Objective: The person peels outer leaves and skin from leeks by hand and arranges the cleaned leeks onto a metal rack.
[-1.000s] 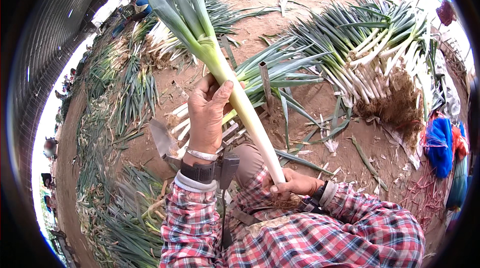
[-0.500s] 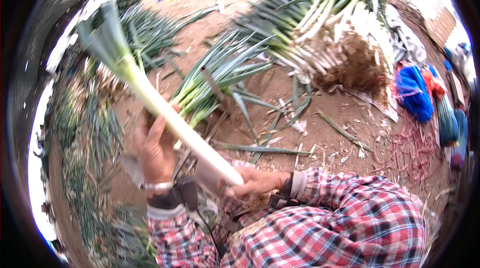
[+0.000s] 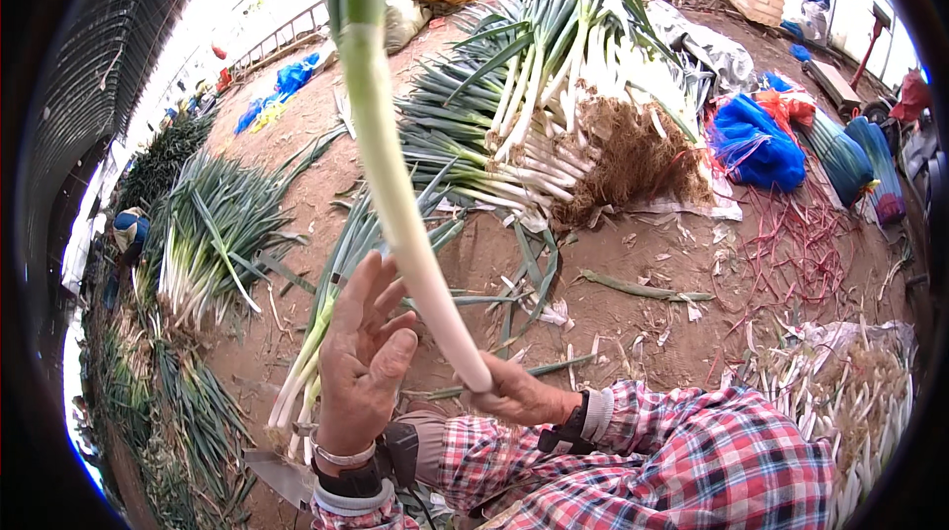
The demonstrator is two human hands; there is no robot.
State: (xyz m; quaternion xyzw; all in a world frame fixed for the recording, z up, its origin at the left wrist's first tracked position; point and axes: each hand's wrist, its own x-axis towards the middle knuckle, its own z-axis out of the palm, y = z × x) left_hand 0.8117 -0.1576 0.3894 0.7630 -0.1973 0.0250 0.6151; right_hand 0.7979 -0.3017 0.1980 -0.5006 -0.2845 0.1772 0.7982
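Your right hand clamps the root end of a long leek, its stalk rising toward 11 o'clock. Your left hand hovers just beside the stalk at 9 o'clock, fingers spread apart.

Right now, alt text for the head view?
The right hand grips the base of a long white-stalked green leek raised upright, while the open left hand is just beside it. Behind, a pile of rooted leeks lies on brown dirt ground.

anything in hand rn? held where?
Right hand holds a long leek by its white root end. Left hand is open beside the stalk, gripping nothing.
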